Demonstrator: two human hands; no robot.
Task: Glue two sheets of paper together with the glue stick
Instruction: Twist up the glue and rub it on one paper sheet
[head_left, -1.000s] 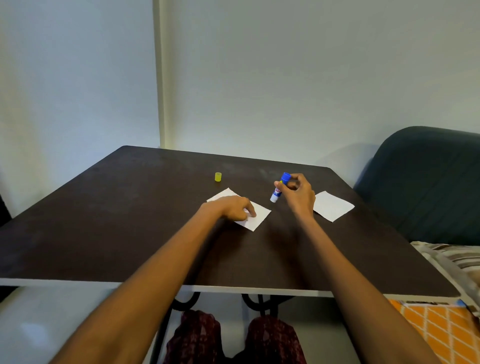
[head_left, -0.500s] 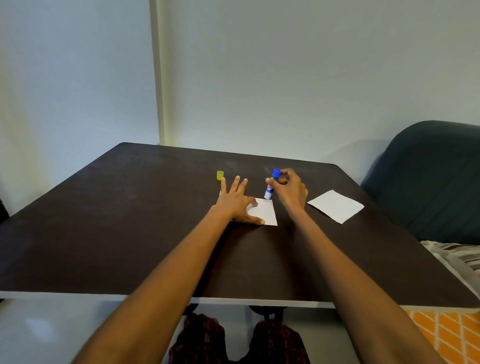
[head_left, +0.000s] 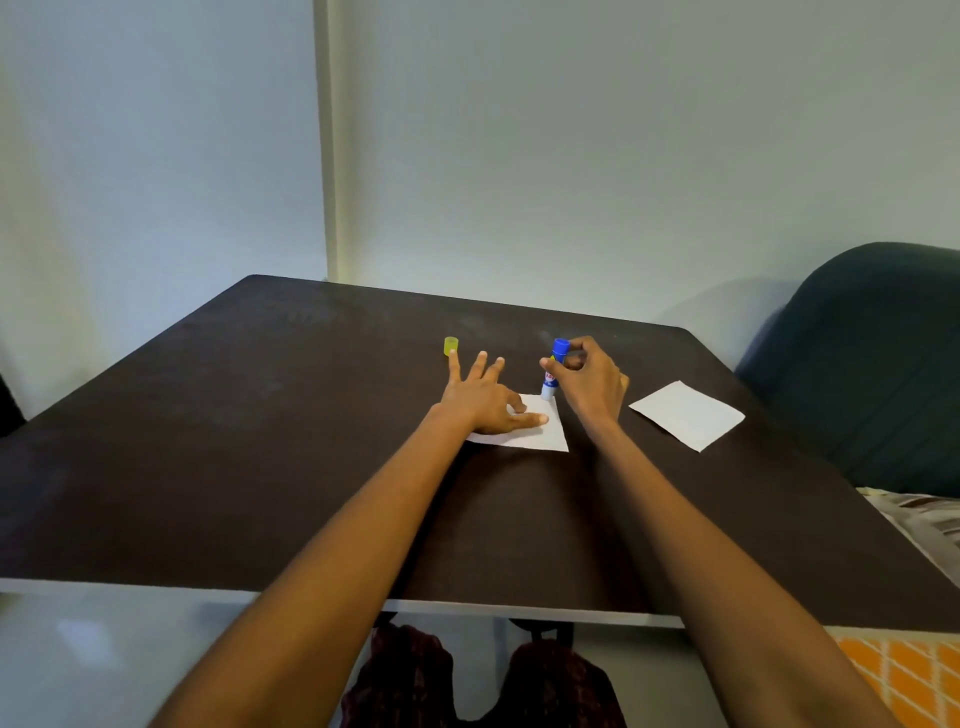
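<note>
Centre frame: our left hand (head_left: 480, 400), fingers spread, pins the sheet (head_left: 540, 436); right hand (head_left: 589, 382) fingers clamp the glue stick (head_left: 551, 371); a hard stroke may crumple the sheet.

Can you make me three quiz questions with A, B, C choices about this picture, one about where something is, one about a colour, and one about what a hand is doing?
1. Where is the second sheet of paper?
A. On the table, right of the right hand
B. Under the left hand
C. On the chair

2. What colour is the small cap standing on the table?
A. Red
B. Yellow-green
C. Black

3. What is the left hand doing?
A. Gripping the glue stick
B. Lifted off the table
C. Pressing flat on a sheet of paper

Answers: 1 A, it lies alone on the dark tabletop, apart from both hands. 2 B, the cap beyond the left fingertips is yellow-green. 3 C, its fingers are spread straight on the sheet while the right hand holds the glue stick, tip down at the sheet's far edge.
</note>
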